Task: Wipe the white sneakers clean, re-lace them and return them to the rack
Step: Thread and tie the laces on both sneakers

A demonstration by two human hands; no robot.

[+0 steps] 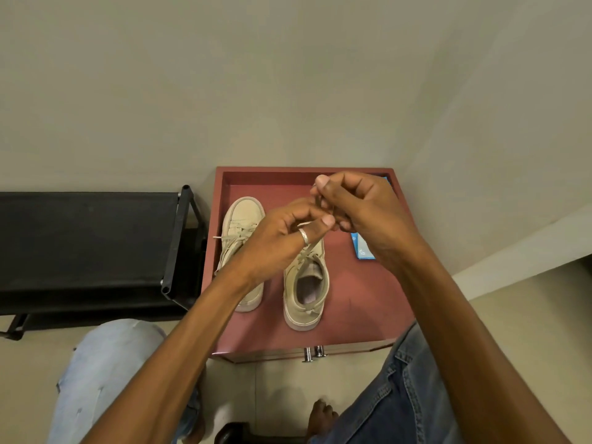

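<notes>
Two off-white sneakers stand side by side, toes away from me, on a red-brown cabinet top (358,302). The left sneaker (244,219) is laced, and my forearm hides its heel. The right sneaker (306,293) shows its open collar, its toe hidden behind my hands. A pale lace (307,249) runs taut from its eyelets up to my left hand (282,240), which pinches it between thumb and forefinger. Just above, my right hand (355,206) pinches the lace's other end with curled fingers. Both hands hover above the right sneaker's front.
A blue packet (362,249) lies on the cabinet top right of the sneakers, partly under my right wrist. A black shoe rack (96,238) stands to the left against the wall. My knees in jeans flank the cabinet's front edge with two metal knobs (314,352).
</notes>
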